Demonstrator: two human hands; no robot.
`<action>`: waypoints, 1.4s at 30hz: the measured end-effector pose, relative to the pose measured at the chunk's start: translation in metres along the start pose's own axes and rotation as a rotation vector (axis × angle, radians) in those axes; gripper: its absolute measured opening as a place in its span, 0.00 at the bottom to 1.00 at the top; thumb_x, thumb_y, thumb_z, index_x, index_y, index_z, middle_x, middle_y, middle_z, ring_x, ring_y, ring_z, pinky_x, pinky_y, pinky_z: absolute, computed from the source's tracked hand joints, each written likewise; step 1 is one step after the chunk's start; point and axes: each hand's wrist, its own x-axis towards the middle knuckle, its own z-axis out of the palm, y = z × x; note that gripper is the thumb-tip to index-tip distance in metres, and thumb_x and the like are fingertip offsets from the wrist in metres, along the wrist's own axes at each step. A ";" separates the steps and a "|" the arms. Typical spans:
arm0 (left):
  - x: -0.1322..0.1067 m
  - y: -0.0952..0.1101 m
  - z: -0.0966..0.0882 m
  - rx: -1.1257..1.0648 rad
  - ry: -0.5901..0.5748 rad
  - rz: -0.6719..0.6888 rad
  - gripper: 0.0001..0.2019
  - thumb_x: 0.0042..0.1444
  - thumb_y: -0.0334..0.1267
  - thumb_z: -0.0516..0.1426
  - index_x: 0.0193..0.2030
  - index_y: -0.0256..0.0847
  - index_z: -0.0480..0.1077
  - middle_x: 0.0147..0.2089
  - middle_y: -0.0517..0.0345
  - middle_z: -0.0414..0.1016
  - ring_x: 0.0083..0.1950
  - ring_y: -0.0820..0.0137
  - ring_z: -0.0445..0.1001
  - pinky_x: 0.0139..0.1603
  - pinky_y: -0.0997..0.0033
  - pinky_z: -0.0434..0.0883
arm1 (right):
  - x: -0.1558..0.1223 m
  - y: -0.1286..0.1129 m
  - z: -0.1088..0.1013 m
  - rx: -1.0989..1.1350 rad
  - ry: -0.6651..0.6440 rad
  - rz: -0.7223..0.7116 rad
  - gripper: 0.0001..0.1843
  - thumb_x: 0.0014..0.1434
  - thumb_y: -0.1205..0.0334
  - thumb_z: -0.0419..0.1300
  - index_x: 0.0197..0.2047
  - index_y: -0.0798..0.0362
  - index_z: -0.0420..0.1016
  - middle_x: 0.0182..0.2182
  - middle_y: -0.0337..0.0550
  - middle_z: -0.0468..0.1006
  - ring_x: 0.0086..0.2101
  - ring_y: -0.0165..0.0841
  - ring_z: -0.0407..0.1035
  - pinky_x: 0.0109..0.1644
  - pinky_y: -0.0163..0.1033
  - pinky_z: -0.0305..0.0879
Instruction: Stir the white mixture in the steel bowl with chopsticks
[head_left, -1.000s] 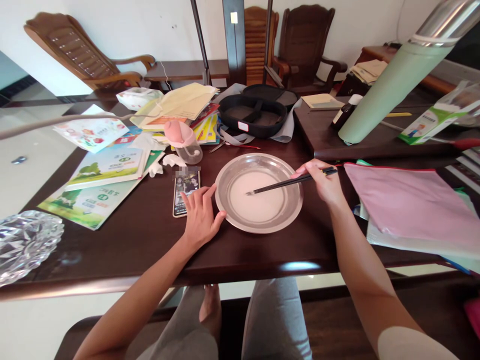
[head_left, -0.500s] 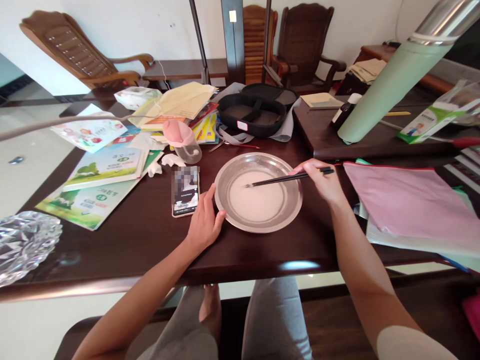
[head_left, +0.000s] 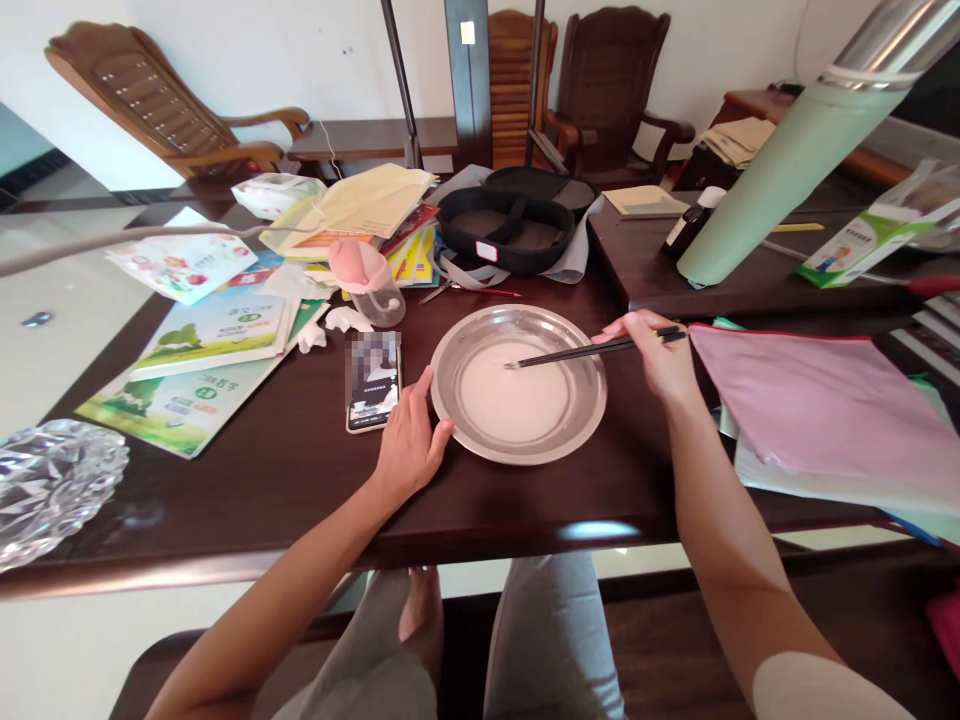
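My right hand (head_left: 658,358) pinches chopsticks (head_left: 577,353) dipped in white liquid (head_left: 517,410) in the steel dish (head_left: 581,415); left hand (head_left: 409,445) rests open against its rim. Brisk stirring could slop it onto the phone (head_left: 373,385).

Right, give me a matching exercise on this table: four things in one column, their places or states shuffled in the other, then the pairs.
1. chopsticks
2. phone
3. steel dish
4. pink folder

a. lies flat, left of the dish
b. holds white liquid, left hand at its rim
c. held in the right hand, tips over the liquid
d. lies right of the right hand

Pairs: 1-c, 2-a, 3-b, 4-d.
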 end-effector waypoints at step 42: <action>0.003 0.006 -0.004 -0.353 -0.102 -0.157 0.38 0.73 0.56 0.46 0.80 0.35 0.40 0.81 0.35 0.46 0.81 0.54 0.52 0.79 0.52 0.55 | 0.001 0.002 -0.005 0.051 0.026 0.016 0.21 0.61 0.39 0.66 0.28 0.46 0.81 0.22 0.37 0.82 0.27 0.37 0.80 0.44 0.46 0.78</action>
